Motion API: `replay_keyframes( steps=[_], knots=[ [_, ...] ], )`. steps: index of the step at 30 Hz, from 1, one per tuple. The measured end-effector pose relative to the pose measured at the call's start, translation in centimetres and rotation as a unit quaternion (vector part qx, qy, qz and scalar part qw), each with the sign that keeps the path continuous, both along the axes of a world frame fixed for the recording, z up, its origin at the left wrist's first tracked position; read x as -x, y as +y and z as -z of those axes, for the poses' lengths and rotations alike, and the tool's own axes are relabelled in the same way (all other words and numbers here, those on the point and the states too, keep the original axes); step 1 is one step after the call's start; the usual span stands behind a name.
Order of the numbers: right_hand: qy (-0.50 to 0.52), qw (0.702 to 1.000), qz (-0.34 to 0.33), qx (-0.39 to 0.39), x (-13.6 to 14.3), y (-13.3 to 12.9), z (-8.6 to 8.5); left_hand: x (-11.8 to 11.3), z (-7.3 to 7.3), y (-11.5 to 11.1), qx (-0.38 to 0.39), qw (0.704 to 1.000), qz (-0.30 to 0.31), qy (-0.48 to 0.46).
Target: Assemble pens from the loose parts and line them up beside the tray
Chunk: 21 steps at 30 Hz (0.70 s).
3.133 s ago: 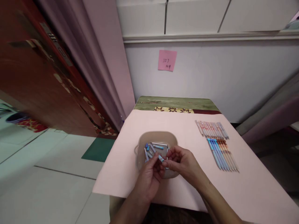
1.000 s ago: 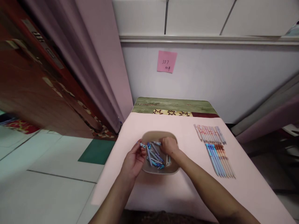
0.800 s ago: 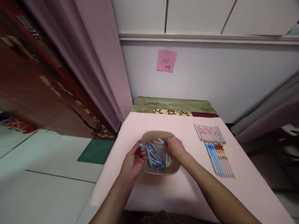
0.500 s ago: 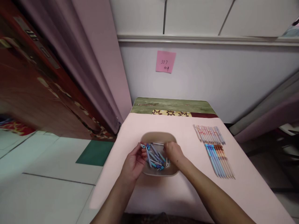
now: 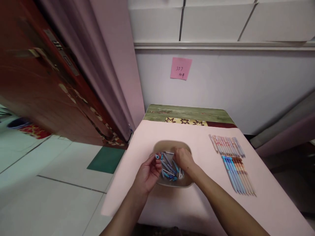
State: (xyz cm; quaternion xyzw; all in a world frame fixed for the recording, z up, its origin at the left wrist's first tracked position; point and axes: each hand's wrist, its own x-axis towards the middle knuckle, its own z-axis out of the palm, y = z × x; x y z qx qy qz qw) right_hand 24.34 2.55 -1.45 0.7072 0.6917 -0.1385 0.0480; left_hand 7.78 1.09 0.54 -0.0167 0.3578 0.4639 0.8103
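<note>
A person's left hand (image 5: 148,173) pinches a small blue pen part (image 5: 157,156) at the tan bowl (image 5: 172,145) on the pink table cover (image 5: 201,196), while the right hand (image 5: 184,159) curls into the loose pen parts (image 5: 169,167), its grip hidden; picking one piece cleanly looks wise.

- A pale wall (image 5: 233,85) faces me, a pink sticky note (image 5: 180,68) stuck to it under a white moulding (image 5: 221,46).
- White cabinet panels (image 5: 211,19) run above the moulding.
- To my left, a dark red wooden door (image 5: 36,85) stands beside a mauve curtain (image 5: 108,65).
- Light floor tiles (image 5: 49,183) spread below, one green tile (image 5: 106,159) set among them.
- A pink sheet (image 5: 197,203) covers the table's near part, green patterned cloth (image 5: 187,113) showing at its far edge.
</note>
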Motion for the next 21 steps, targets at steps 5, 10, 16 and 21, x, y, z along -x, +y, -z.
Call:
replay_keyframes(
  steps=[5, 10, 16, 21],
  knots=[
    [0.390, 0.912, 0.030, -0.121, 0.3, -3.4, -2.6, -0.9, 0.6, -0.1, -0.002, 1.000, 0.014, 0.019],
    [0.626, 0.769, 0.089, -0.096, 0.8, -5.6, -3.5, -2.1, 1.4, -0.6, -0.003, 0.999, -0.002, 0.045],
    [0.593, 0.793, 0.078, -0.118, 0.4, -5.9, -3.0, -2.8, 1.6, -1.5, -0.038, 0.995, -0.033, 0.084],
    [0.572, 0.809, 0.073, -0.116, 0.2, -6.0, -2.6, -3.2, 1.1, -2.5, -0.094, 0.986, -0.045, 0.129]
  ],
)
